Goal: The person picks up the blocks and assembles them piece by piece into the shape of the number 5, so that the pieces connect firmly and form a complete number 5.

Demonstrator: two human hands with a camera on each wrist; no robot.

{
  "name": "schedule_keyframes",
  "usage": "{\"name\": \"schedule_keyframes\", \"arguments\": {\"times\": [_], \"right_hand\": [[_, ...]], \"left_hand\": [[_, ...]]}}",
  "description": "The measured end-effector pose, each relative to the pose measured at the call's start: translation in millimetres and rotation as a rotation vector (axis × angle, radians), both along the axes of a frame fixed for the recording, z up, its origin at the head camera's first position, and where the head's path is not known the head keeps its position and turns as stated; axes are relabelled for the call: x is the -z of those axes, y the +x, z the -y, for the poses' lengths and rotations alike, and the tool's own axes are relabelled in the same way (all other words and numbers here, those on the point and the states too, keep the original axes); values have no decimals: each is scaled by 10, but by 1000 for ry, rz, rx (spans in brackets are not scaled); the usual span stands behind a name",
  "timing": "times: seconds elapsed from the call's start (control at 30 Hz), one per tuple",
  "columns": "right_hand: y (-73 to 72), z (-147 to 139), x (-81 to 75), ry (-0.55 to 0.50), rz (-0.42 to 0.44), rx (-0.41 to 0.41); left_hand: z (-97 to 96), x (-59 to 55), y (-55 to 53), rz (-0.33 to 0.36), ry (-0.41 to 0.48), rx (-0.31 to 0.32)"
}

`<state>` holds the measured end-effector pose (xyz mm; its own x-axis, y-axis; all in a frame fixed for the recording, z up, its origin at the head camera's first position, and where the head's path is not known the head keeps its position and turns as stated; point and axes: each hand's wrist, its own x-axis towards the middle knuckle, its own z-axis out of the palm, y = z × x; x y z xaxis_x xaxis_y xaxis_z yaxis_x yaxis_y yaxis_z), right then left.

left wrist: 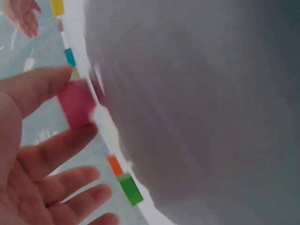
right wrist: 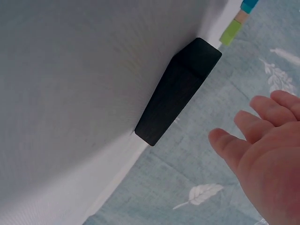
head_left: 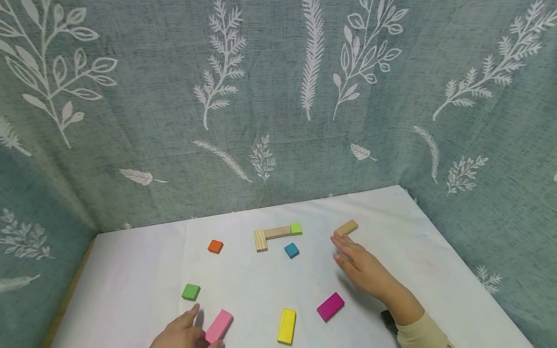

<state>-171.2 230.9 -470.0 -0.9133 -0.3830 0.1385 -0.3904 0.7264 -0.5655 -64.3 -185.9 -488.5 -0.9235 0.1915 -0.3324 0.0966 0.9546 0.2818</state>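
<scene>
In the head view my left hand (head_left: 183, 332) is low at the front, with a pink block (head_left: 219, 326) between thumb and index finger. The left wrist view shows that pinch on the pink block (left wrist: 77, 103), the other fingers spread loosely. A green block (head_left: 191, 292) lies just beyond the left fingertips. My right hand (head_left: 363, 270) reaches over the table's right side, fingers extended, fingertips right at the near end of a plain wooden block (head_left: 346, 227). In the right wrist view nothing shows in that hand's fingers (right wrist: 255, 126). A black block (head_left: 388, 320) lies by the right wrist.
A striped wood block (head_left: 260, 240), a plain wood strip (head_left: 277, 233) and a lime block (head_left: 296, 229) form a row at the back. Orange (head_left: 215, 246), blue (head_left: 292, 250), yellow (head_left: 286, 326) and magenta (head_left: 330, 307) blocks lie scattered. Patterned cloth (head_left: 278, 96) walls the table.
</scene>
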Motion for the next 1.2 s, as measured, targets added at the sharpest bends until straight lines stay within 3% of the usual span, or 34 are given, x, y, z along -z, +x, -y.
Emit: {"name": "schedule_keyframes", "arguments": {"times": [0.07,0.13,0.23,0.3,0.33,0.67,0.83,1.2], "right_hand": [[-1,-8,10,-5,3,0],[-10,-11,28,-1,0,-6],[-18,-13,44,0,0,-14],[-20,-15,48,5,-5,-14],[-17,-15,46,2,-2,-15],[-7,13,41,13,23,-31],[-12,7,50,14,6,-30],[-5,-19,30,17,-9,-22]], "left_hand": [[-151,-111,-4,-112,-47,-97],[-273,-207,-18,-273,-60,-154],[-415,-270,-72,-549,-30,-208],[-493,-271,-140,-670,3,-228],[-527,-263,-182,-697,1,-226],[-788,-110,-534,-648,9,-204],[-871,-112,-655,-612,19,-233],[-920,-113,-846,-647,8,-225]]}}
